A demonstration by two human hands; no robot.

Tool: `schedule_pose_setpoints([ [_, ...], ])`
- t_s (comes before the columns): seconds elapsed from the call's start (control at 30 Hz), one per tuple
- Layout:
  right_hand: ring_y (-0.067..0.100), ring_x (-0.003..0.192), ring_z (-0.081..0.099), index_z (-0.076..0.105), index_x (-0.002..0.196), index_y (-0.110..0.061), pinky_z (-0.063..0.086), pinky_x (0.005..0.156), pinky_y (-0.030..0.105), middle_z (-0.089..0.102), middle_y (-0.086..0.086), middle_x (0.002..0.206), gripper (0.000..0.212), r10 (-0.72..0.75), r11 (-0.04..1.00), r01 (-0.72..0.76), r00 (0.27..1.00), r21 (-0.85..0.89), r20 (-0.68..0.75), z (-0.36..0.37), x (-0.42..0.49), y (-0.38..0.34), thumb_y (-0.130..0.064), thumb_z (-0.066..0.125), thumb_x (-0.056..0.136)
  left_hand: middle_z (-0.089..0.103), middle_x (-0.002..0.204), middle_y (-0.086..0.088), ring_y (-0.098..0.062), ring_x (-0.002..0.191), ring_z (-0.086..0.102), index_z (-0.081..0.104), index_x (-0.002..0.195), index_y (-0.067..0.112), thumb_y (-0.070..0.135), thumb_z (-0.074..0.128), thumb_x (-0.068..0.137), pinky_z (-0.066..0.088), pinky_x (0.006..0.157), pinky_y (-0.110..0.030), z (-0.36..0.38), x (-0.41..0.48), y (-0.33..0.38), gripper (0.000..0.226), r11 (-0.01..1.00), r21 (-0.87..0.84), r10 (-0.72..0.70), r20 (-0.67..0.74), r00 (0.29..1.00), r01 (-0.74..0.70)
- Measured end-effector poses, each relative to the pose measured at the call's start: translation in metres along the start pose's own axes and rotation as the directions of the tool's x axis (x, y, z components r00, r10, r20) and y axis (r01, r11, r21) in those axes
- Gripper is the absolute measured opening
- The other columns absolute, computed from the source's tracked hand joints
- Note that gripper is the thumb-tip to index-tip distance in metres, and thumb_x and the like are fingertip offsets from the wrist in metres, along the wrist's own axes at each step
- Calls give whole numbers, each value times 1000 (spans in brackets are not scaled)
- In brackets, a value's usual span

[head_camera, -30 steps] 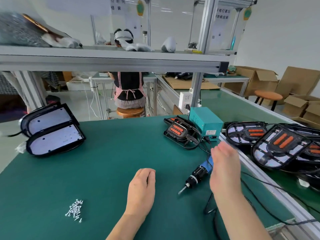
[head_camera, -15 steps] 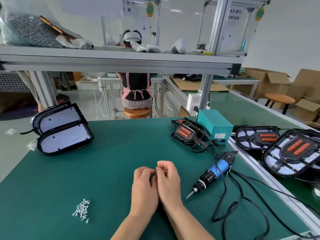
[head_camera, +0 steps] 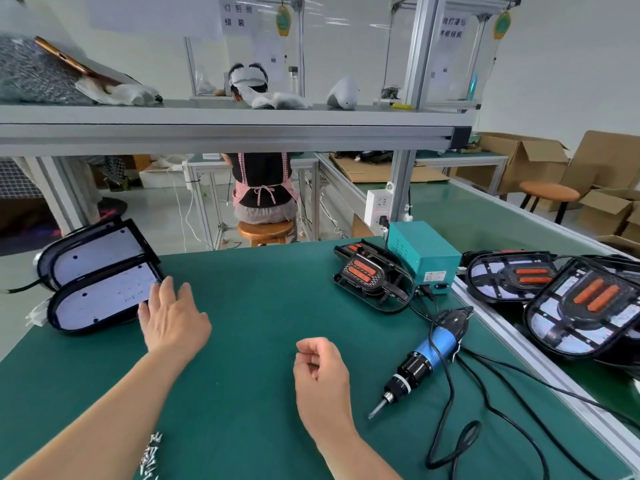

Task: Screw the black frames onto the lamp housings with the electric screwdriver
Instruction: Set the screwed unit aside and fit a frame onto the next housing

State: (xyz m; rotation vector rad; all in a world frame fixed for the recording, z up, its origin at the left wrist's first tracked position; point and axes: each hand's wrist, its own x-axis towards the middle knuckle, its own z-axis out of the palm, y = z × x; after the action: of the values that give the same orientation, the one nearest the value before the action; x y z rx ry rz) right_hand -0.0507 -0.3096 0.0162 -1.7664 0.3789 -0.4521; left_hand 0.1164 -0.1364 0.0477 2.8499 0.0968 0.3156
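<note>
Two lamp housings with white panels lie at the table's left edge, the nearer housing [head_camera: 100, 299] in front of the farther housing [head_camera: 93, 251]. My left hand [head_camera: 173, 320] reaches toward the nearer one with fingers spread, its fingertips just at the housing's right end. My right hand [head_camera: 322, 375] hovers over the green mat with fingers loosely curled, holding nothing. The blue and black electric screwdriver [head_camera: 426, 358] lies on the mat to its right, tip toward me. A pile of small screws [head_camera: 150, 459] sits near the front edge, partly hidden by my left forearm.
A black frame with orange strips [head_camera: 370, 275] lies beside the teal power box [head_camera: 422, 251]. More framed lamps [head_camera: 585, 306] are stacked on the conveyor at right. The screwdriver's black cables [head_camera: 460, 438] loop across the mat. A shelf [head_camera: 225, 129] spans overhead; a person sits behind.
My hands were together at the table's middle; now the left hand has reached out to the nearer lamp housing and the right has drawn apart. The screwdriver lies still.
</note>
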Motion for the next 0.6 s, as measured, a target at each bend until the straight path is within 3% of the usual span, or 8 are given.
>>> schedule_pose_setpoints([
  [0.13,-5,96,57,63,101,-23,46,81,11,63,-8,107,23,-16,1000,16,1000,12,-2,-3,1,1,-3,53,97,13,163,-11,-28,154,0,34,147,15,21,58,90,8,124,-48,1,21,-5,63,996,81,-48,35,998,45],
  [0.27,-6,95,59,65,99,-23,45,78,9,65,-9,105,24,-31,999,31,1000,27,2,-1,2,4,-2,55,96,16,161,-11,-29,154,0,32,146,14,19,58,88,2,125,-49,6,34,-9,64,993,99,-67,51,996,62],
  [0.47,-6,92,62,67,94,-23,44,74,5,69,-9,101,24,-41,998,42,999,44,-16,1,7,14,0,61,94,33,150,-10,-30,149,16,31,146,9,14,61,81,6,124,-52,13,47,-19,72,980,142,-147,20,989,142],
  [0.6,-5,90,63,68,91,-24,45,75,5,71,-8,100,25,-54,998,54,998,19,-24,2,11,19,1,64,92,42,140,-9,-29,136,35,41,143,12,12,63,83,14,123,-51,14,51,-28,64,962,223,-158,-11,987,157],
])
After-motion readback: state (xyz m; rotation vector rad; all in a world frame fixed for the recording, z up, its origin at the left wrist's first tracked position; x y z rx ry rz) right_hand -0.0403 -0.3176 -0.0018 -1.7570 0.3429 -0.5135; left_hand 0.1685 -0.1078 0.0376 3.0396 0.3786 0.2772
